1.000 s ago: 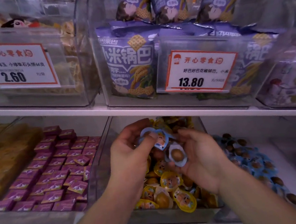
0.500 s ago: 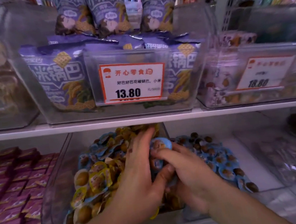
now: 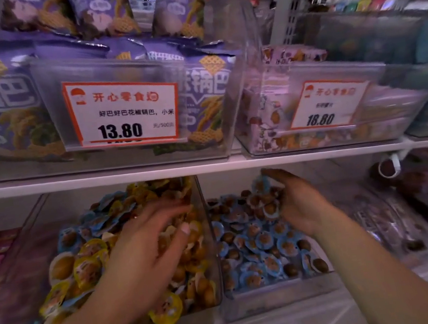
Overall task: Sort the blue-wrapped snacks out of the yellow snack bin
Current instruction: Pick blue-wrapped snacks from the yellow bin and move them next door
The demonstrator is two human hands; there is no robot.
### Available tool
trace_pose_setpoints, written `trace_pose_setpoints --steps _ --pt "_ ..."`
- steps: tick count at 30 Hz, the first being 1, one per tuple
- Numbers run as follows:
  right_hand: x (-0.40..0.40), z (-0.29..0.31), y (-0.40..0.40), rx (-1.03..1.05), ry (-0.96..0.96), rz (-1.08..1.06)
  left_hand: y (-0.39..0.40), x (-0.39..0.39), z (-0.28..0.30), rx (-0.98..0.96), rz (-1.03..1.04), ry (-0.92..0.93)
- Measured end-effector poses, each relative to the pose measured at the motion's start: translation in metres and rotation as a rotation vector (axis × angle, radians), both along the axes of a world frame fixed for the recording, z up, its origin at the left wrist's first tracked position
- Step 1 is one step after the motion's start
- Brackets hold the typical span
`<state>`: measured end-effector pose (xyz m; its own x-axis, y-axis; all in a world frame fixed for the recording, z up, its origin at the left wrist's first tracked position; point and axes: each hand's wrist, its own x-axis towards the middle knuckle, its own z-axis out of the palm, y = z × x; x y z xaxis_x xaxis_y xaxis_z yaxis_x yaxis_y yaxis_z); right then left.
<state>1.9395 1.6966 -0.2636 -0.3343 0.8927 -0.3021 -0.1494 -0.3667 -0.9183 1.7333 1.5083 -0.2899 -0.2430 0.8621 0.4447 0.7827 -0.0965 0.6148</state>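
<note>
**Two bare forearms, nothing worn**

The person's bare left hand and bare right hand enter from the bottom edge on bare forearms; no sleeve, cuff or glove covers either arm as far as the frame shows; no ring, watch or bracelet is visible on the fingers or wrists; the left thumbnail is short and unpainted; the left fingers are blurred, so their nails cannot be made out.

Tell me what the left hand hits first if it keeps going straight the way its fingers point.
Probably the clear plastic divider wall on the yellow snack bin's right side: the left hand points up and right toward it. Motion blur makes depth uncertain.
</note>
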Motion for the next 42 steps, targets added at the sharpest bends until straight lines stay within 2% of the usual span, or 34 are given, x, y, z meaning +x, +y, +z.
trace_pose_setpoints --steps 3,6,10,12,15,17,19,24,27,30,34,42 --pt "0.01 -0.007 0.025 0.081 -0.197 -0.15 -0.007 -0.006 -0.007 -0.218 -0.102 0.203" --pt "0.015 -0.016 0.033 0.18 -0.393 -0.235 -0.014 -0.007 -0.013 -0.307 -0.149 0.34" --pt "0.0 -0.015 0.02 0.299 -0.372 -0.254 -0.026 -0.011 -0.015 -0.292 -0.153 0.417" --pt "-0.015 -0.01 0.005 0.441 -0.347 -0.233 -0.032 -0.014 -0.016 -0.293 -0.153 0.437" --pt "-0.04 -0.002 -0.035 0.78 -0.385 -0.1 -0.039 -0.022 -0.019 -0.306 -0.115 0.481" --pt "-0.061 0.005 -0.066 1.012 -0.471 0.07 -0.044 -0.032 -0.019 -0.334 -0.067 0.496" --pt "-0.093 0.009 -0.087 1.148 -0.548 0.281 -0.049 -0.042 -0.017 -0.365 -0.013 0.504" --pt "-0.202 0.007 -0.092 1.231 -0.922 0.784 -0.069 -0.052 -0.017 -0.343 0.082 0.435" --pt "-0.254 -0.001 -0.082 1.243 -1.078 0.942 -0.083 -0.053 -0.023 -0.355 0.189 0.372" --pt "-0.288 -0.016 -0.085 1.194 -1.222 1.102 -0.089 -0.05 -0.031 -0.382 0.246 0.218" --pt "-0.305 -0.025 -0.09 1.295 -1.4 1.121 -0.087 -0.049 -0.036 -0.392 0.256 0.064" --pt "-0.304 -0.024 -0.093 1.278 -1.272 0.99 -0.085 -0.051 -0.034 -0.424 0.236 0.028"
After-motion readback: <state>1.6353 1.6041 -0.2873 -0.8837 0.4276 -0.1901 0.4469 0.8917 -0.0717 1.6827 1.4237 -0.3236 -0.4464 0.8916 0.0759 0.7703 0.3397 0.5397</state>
